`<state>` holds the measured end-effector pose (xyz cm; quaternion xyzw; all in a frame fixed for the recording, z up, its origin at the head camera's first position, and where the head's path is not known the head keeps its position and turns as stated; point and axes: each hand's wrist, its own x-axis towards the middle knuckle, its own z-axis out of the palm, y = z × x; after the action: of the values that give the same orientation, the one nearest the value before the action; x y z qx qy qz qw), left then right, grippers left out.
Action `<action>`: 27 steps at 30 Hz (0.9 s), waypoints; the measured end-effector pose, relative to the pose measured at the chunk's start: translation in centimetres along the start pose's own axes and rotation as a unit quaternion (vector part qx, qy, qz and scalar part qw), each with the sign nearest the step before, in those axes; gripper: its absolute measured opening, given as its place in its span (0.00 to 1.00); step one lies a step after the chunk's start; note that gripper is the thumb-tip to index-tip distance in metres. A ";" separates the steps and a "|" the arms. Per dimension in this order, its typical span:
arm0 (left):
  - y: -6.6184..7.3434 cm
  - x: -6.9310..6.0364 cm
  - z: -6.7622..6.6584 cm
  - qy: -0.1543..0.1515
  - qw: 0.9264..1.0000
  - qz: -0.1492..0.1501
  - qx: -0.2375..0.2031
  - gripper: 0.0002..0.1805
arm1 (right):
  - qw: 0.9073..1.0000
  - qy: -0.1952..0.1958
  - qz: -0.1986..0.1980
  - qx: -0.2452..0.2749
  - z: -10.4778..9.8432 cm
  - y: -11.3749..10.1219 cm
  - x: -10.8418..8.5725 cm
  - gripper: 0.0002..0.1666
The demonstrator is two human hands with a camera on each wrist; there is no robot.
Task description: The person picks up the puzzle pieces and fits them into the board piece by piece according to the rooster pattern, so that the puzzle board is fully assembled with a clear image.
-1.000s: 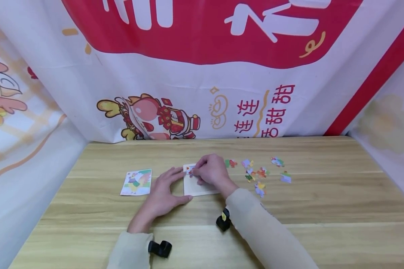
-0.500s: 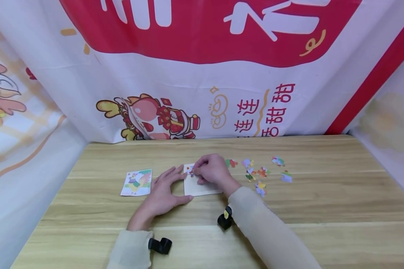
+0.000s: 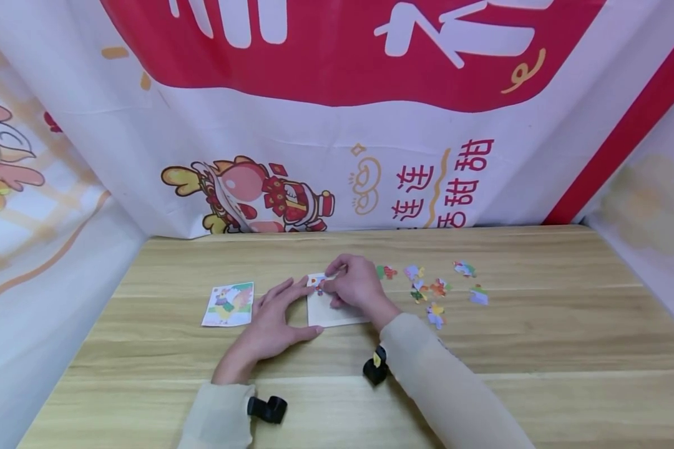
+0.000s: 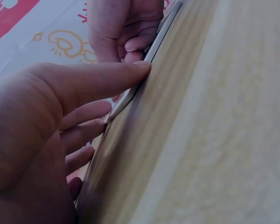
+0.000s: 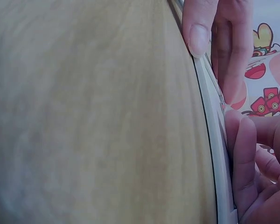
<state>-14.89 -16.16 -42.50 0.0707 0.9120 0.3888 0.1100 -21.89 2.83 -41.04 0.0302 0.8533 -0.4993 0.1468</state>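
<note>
A pale square board (image 3: 332, 313) lies on the table, with small printed puzzle pieces (image 3: 317, 284) at its upper left corner. My left hand (image 3: 272, 324) spreads around the board's left side, thumb on the near edge and fingertips at the far left; in the left wrist view the left thumb (image 4: 102, 80) rests along the edge. Over the upper part of the board, my right hand (image 3: 356, 287) touches the pieces with its thumb, the index finger a little apart from it. In the right wrist view my right hand (image 5: 256, 163) partly hides the board (image 5: 210, 112).
Several loose puzzle pieces (image 3: 439, 287) lie to the right of the board, one (image 3: 463, 269) farther back. A printed picture card (image 3: 228, 305) lies left of my left hand. Behind the wooden table (image 3: 539, 349) hangs a printed cloth (image 3: 292, 125).
My right index finger has lifted and moved slightly away from the thumb, showing more of the small pieces at the corner. The left hand stays almost where it was.
</note>
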 end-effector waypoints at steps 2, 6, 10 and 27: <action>0.0 0.0 -0.1 -0.001 1.000 0.006 0.004 0.43 | 1.000 0.000 0.001 0.000 0.0 -0.1 0.0 0.11; 0.0 0.0 -0.3 0.000 1.000 0.014 0.015 0.43 | 1.000 -0.001 0.006 -0.004 0.1 -0.2 0.1 0.10; 0.0 0.1 -0.4 0.002 1.000 0.015 0.018 0.42 | 1.000 -0.006 0.009 -0.004 0.1 -0.2 0.2 0.11; -0.1 0.3 -0.2 0.004 1.000 0.020 0.021 0.42 | 0.995 -0.008 -0.020 0.094 -6.7 1.2 -1.0 0.16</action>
<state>-15.20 -16.34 -42.49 0.0898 0.9189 0.3718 0.0966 -22.17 9.31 -38.72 0.0226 0.8018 -0.5804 0.1403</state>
